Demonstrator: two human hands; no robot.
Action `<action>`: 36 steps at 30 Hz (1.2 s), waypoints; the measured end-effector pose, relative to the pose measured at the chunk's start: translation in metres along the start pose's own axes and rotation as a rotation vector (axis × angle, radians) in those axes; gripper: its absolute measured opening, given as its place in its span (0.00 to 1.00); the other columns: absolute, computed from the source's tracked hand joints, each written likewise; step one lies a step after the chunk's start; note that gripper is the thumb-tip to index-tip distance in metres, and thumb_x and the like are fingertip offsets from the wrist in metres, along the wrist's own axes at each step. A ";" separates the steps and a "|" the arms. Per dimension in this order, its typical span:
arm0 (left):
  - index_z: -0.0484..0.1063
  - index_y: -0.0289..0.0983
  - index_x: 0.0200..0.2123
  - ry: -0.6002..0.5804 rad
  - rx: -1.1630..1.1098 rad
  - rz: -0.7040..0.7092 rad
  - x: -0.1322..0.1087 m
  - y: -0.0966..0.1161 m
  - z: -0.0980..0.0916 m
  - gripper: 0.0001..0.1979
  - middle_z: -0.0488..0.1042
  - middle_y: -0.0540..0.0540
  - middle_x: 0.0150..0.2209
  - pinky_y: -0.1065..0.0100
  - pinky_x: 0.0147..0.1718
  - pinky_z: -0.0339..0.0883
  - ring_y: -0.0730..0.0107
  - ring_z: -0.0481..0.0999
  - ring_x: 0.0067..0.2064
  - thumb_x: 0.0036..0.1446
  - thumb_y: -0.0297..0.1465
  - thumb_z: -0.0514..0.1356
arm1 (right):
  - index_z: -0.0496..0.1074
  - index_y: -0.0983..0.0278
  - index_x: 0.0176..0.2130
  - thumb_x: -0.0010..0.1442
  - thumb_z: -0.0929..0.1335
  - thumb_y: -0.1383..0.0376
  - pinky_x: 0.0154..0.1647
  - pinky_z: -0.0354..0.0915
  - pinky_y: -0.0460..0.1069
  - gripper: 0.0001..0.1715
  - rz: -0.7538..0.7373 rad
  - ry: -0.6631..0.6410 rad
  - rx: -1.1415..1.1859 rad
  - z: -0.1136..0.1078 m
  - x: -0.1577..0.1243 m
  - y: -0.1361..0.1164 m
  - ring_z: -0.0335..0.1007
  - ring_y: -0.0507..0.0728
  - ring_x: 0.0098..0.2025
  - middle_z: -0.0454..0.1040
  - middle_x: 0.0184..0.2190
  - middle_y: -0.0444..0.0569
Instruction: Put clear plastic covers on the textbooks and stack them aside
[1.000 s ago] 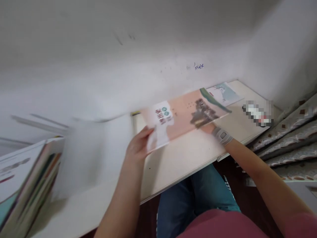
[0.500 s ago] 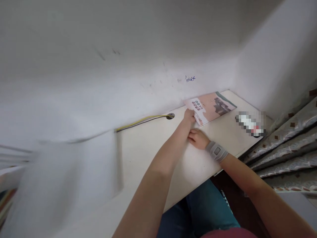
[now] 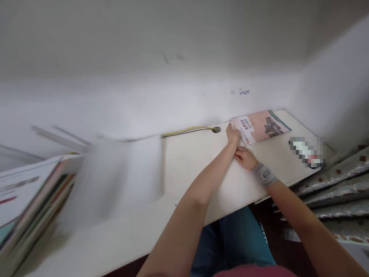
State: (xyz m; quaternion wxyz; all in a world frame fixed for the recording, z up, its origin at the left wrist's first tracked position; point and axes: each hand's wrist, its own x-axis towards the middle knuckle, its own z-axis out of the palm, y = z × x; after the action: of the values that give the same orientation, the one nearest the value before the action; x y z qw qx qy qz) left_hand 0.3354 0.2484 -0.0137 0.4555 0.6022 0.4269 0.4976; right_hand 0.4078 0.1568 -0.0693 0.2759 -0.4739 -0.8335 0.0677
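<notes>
A pink and white book [image 3: 261, 127] with a dark building on its cover lies flat on the desk by the wall. My left hand [image 3: 233, 134] is closed at the left edge of this book. Just below it, my right hand [image 3: 246, 157] has its fingers curled together, close to my left wrist, with nothing visible in them. A grey band with a square patch wraps my right wrist.
Yellow and dark cables [image 3: 190, 129] run along the wall into a round desk hole [image 3: 216, 130]. Stacked books [image 3: 37, 207] and a blurred white panel [image 3: 132, 173] stand at left. A pixelated object [image 3: 307, 152] lies right, near patterned curtains [image 3: 340, 181].
The view has swung left, bringing more of the stacked books into sight. The book keeps about the same place beside the desk hole, with both hands still close to its left end.
</notes>
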 end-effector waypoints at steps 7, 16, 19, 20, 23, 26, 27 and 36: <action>0.73 0.41 0.46 -0.295 0.763 0.613 -0.122 0.034 -0.141 0.15 0.72 0.43 0.53 0.51 0.60 0.55 0.61 0.65 0.60 0.59 0.27 0.52 | 0.75 0.64 0.44 0.61 0.60 0.67 0.54 0.64 0.61 0.17 -0.079 0.076 0.046 0.004 -0.009 0.007 0.68 0.61 0.51 0.74 0.47 0.56; 0.70 0.30 0.50 0.481 1.490 -0.145 -0.240 0.055 -0.421 0.18 0.69 0.31 0.54 0.48 0.54 0.60 0.48 0.65 0.58 0.58 0.28 0.50 | 0.71 0.66 0.52 0.64 0.56 0.64 0.56 0.64 0.61 0.24 -0.152 0.028 -0.299 0.021 -0.020 0.022 0.66 0.62 0.56 0.71 0.53 0.57; 0.67 0.25 0.50 0.576 1.557 -0.297 -0.262 0.055 -0.452 0.19 0.68 0.26 0.54 0.45 0.51 0.61 0.41 0.64 0.58 0.59 0.29 0.49 | 0.71 0.69 0.51 0.63 0.55 0.66 0.55 0.65 0.60 0.24 -0.148 0.023 -0.384 0.023 -0.022 0.023 0.67 0.62 0.55 0.72 0.53 0.60; 0.67 0.25 0.51 0.577 1.563 -0.269 -0.266 0.052 -0.451 0.20 0.67 0.26 0.54 0.45 0.52 0.60 0.42 0.63 0.59 0.60 0.30 0.48 | 0.71 0.70 0.51 0.63 0.55 0.67 0.55 0.65 0.60 0.24 -0.137 0.021 -0.415 0.024 -0.023 0.020 0.67 0.62 0.55 0.72 0.52 0.61; 0.66 0.29 0.54 0.433 1.561 -0.077 -0.269 0.036 -0.416 0.20 0.66 0.33 0.58 0.52 0.59 0.55 0.53 0.60 0.62 0.63 0.33 0.47 | 0.70 0.72 0.51 0.63 0.56 0.69 0.53 0.65 0.61 0.23 -0.051 0.026 -0.507 0.027 -0.025 0.000 0.68 0.64 0.54 0.71 0.52 0.64; 0.67 0.29 0.53 0.049 1.516 0.179 -0.266 0.016 -0.356 0.21 0.63 0.33 0.61 0.54 0.62 0.50 0.54 0.56 0.65 0.63 0.36 0.51 | 0.69 0.73 0.52 0.63 0.56 0.69 0.52 0.65 0.61 0.22 -0.028 0.000 -0.516 0.032 -0.028 -0.038 0.67 0.65 0.55 0.70 0.53 0.66; 0.67 0.30 0.54 -0.024 1.497 0.235 -0.264 0.011 -0.338 0.23 0.61 0.34 0.62 0.53 0.62 0.49 0.53 0.54 0.66 0.62 0.39 0.51 | 0.69 0.72 0.52 0.63 0.56 0.69 0.52 0.65 0.60 0.22 -0.060 -0.019 -0.491 0.035 -0.030 -0.052 0.66 0.65 0.56 0.69 0.54 0.65; 0.73 0.37 0.40 -0.176 1.186 0.010 -0.255 0.022 -0.318 0.10 0.76 0.41 0.46 0.65 0.43 0.67 0.62 0.76 0.44 0.59 0.35 0.56 | 0.71 0.64 0.51 0.64 0.59 0.63 0.57 0.62 0.61 0.20 -0.246 -0.113 -0.129 0.042 -0.045 -0.150 0.65 0.62 0.56 0.70 0.54 0.58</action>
State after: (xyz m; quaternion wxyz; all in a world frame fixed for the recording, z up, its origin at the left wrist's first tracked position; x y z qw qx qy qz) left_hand -0.0138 0.0359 -0.0173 0.0728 0.7947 0.5895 0.1248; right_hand 0.2908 0.0444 -0.0658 0.2038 -0.3804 -0.9021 0.0063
